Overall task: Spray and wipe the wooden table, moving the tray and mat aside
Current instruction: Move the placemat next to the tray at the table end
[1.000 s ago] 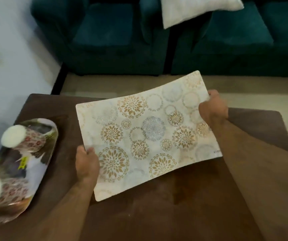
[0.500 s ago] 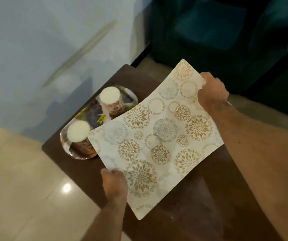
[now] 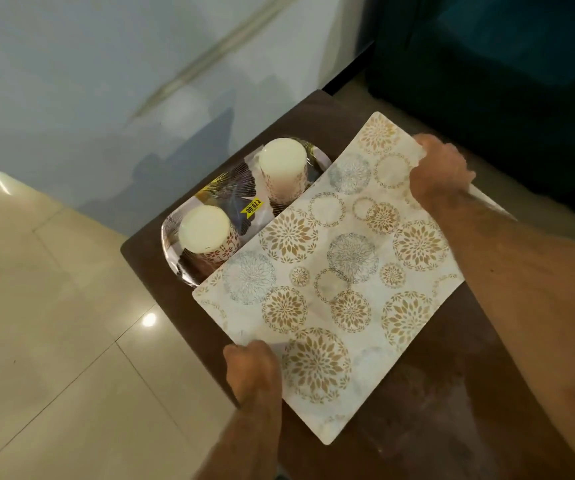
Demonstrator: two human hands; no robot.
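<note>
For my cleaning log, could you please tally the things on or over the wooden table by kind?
Cups: 2, one and another, both standing on the tray
Trays: 1
Mats: 1, held in the grip of the left hand and right hand
Total: 4

Both bare forearms reached forward into view, 2 in all. The left hand point(image 3: 253, 370) sat low and near the body, its back turned up and its fingers curled under, pinching the near edge of the mat point(image 3: 331, 271). The right hand point(image 3: 440, 171) was stretched further out, knuckles up, fingers closed round the mat's far edge (the fingertips themselves were hidden). The right forearm ran long and diagonal from the lower right; the left came up short from the bottom edge.
</note>
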